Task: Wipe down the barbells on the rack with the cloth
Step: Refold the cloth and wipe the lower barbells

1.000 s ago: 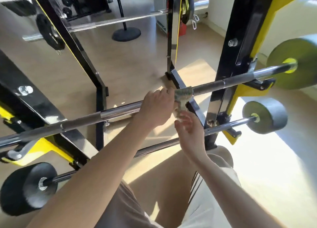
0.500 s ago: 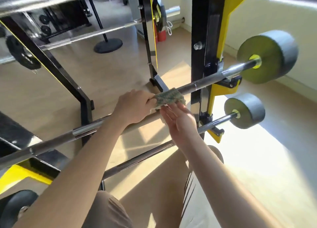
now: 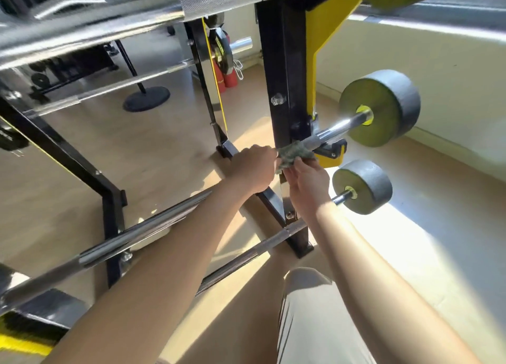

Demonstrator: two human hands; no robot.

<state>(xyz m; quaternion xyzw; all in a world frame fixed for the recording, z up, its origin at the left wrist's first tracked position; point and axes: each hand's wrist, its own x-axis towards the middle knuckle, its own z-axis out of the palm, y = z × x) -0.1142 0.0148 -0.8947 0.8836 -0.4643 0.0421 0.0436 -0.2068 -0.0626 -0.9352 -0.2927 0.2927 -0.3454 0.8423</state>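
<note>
Barbell (image 3: 153,226) job: left hand (image 3: 252,169) fingers curl tight round it, and right hand (image 3: 308,184) fingers pinch the cloth (image 3: 294,153) from below, w/ the cloth wrapped on it right by the rack post (image 3: 284,89). Fingers could get nipped btw it and the hook (image 3: 330,151) if the cloth slides on that way (not much room there), or the cloth could snag. It lies long-ways on the rack, from low left up to the right, w/ its grey weight (image 3: 380,107) end pointing at the wall (image 3: 410,62).
</note>
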